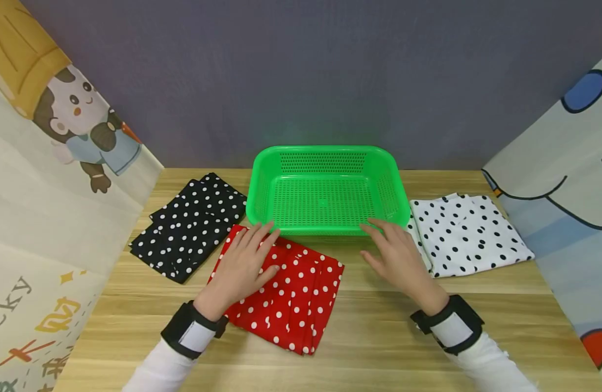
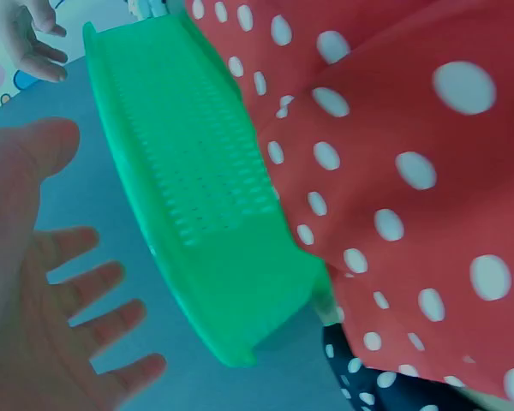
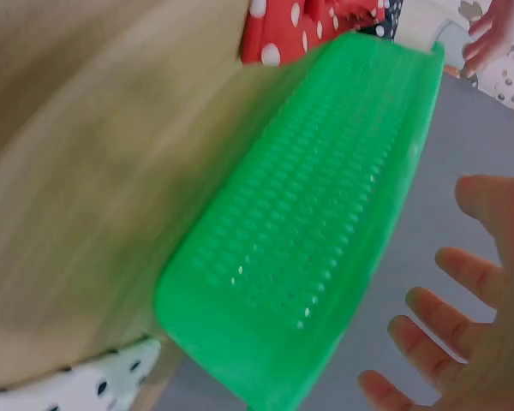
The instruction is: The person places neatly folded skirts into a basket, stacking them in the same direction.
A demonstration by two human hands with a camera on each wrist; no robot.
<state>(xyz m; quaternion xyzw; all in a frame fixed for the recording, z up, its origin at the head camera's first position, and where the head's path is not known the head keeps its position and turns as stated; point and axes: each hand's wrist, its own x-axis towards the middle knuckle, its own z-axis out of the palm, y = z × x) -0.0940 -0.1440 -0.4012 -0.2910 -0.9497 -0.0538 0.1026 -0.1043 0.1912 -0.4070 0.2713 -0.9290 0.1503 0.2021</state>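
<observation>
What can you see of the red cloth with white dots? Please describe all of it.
The red cloth with white dots looks like thin fabric, folded flat into a rough rectangle with stacked layers showing at its right edge. It lies askew on the wooden table, just in front of the green basket. The left hand rests on its upper left part with straight fingers. It lies close beside the black dotted cloth.

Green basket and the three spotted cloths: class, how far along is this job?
Done: three cloths lie folded on the table. In hand: the left hand rests on the red cloth; the right hand hovers open. Left: the green basket holds nothing; black cloth and white cloth untouched.
</observation>
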